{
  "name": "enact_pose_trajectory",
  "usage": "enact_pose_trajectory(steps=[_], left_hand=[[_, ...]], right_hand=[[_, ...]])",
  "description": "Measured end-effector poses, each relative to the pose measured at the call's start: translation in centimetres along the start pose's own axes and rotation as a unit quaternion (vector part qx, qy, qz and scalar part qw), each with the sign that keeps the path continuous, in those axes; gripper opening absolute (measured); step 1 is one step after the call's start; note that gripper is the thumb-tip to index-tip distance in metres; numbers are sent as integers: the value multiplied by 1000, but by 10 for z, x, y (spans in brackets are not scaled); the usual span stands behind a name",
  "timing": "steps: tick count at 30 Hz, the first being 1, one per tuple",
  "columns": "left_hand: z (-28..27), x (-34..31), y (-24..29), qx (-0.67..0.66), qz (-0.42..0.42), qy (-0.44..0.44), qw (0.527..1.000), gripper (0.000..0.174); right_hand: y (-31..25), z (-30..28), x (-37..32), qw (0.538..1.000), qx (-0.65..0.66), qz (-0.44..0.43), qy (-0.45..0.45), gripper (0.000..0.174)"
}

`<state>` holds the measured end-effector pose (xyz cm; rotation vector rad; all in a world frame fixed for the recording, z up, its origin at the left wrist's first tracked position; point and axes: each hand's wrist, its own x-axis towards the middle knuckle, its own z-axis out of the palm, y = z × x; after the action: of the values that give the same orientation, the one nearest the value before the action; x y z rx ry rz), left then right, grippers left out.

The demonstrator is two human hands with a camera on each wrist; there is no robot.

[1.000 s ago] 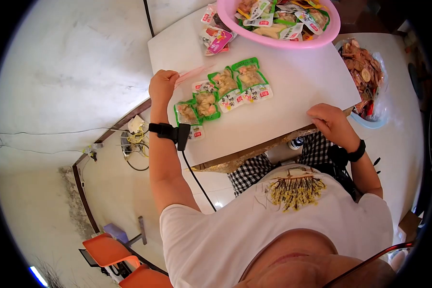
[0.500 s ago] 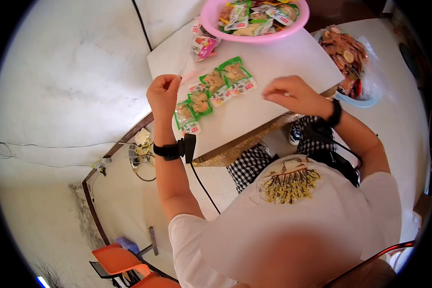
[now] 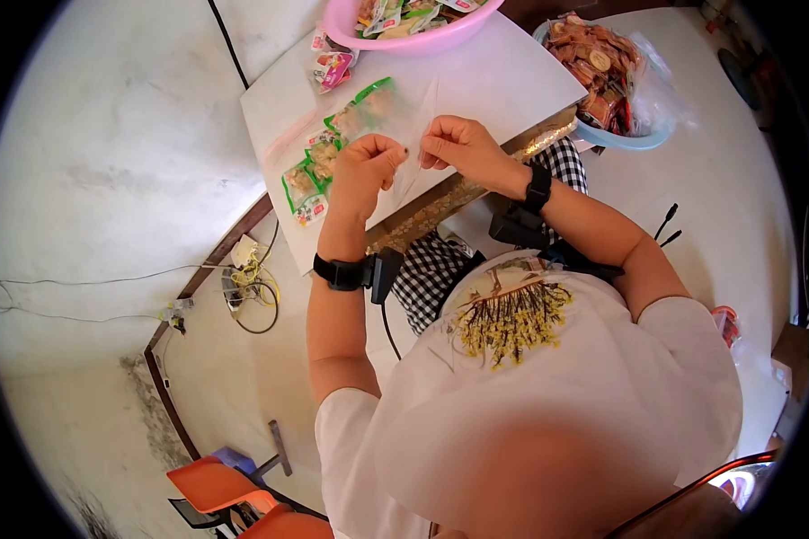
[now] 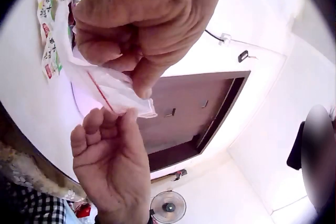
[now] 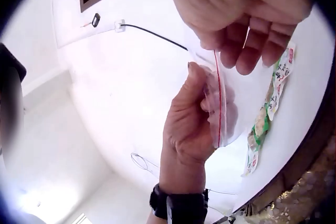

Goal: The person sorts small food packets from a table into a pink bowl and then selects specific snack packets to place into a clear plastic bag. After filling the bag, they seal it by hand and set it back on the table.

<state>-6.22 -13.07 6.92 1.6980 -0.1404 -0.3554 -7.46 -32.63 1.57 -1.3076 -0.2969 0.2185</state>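
Note:
A clear plastic bag with a red line along its mouth hangs between both hands above the table. The left hand pinches one side of it, seen also in the right wrist view as the lower hand. At the other side, the right hand pinches the bag's edge between thumb and fingers; the left wrist view shows this hand palm up. Green-edged food packets lie in a row on the white table, partly behind the left hand and the bag.
At the table's far side stands a pink basin full of packets, with pink and white packets beside it. A blue basin of brown packets is at the right. Orange chairs stand at the lower left.
The left hand has moved right, across the row of packets, with the bag. From the table's edge, the right hand has come over to meet it and taken hold of the bag. The head view has shifted.

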Motion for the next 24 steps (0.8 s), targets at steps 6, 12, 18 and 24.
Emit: enact_pose_trajectory(steps=[6,12,18,24], left_hand=[[21,10,-14,294,261,187,900,7],[48,7,-20,608,369,143,689,9],[62,1,-27,617,416,98,661,13],[41,-1,-43,607,387,95,688,17]], right_hand=[[16,-26,-25,992,-103,48,52,18],[-11,-38,-44,817,-451,-245,263,37],[-12,-41,-42,751,-590,-268,130,21],[17,-49,-45,788,-574,-212,74,7]])
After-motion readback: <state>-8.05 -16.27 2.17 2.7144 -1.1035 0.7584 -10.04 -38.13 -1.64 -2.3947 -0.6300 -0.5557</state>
